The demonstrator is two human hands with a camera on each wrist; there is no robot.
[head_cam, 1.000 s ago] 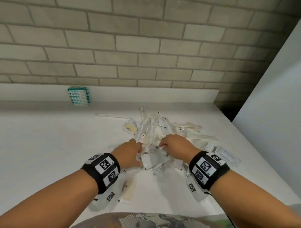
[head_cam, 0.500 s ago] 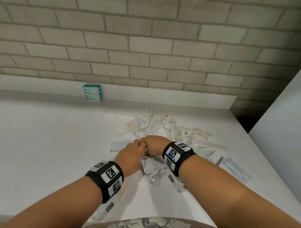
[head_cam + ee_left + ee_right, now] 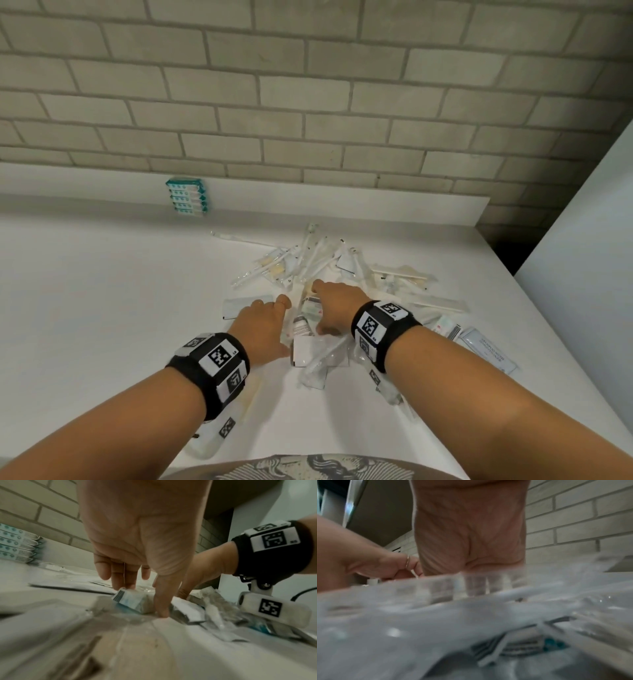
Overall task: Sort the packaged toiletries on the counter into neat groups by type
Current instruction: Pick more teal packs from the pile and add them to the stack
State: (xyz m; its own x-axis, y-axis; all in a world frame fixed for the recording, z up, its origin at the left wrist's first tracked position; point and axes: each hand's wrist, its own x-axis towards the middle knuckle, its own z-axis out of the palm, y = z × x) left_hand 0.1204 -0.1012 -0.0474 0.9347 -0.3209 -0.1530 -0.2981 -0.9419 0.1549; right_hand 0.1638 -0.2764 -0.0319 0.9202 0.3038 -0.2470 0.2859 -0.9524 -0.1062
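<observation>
A loose pile of packaged toiletries [image 3: 329,270] lies on the white counter [image 3: 102,308]: wrapped toothbrushes, sachets, small boxes. Both hands are down in its near edge. My left hand [image 3: 267,325] reaches over a small teal-and-white packet [image 3: 132,600]. The left wrist view shows the fingers [image 3: 123,585] on its far side and the thumb [image 3: 162,609] at its near end. The right hand [image 3: 337,305] arches over the packets beside it, fingers pointing down into the pile [image 3: 185,593]. In the right wrist view clear wrapping [image 3: 471,601] hides its fingertips.
Several teal boxes [image 3: 186,197] stand stacked against the backsplash at the back left. Flat sachets [image 3: 486,349] lie at the right near the counter's edge, beside a white wall panel [image 3: 582,257]. More wrapped items [image 3: 246,394] lie under my left wrist.
The right hand slid left across the pile until it met the left hand. The two have since drawn slightly apart, with small packets showing between them.
</observation>
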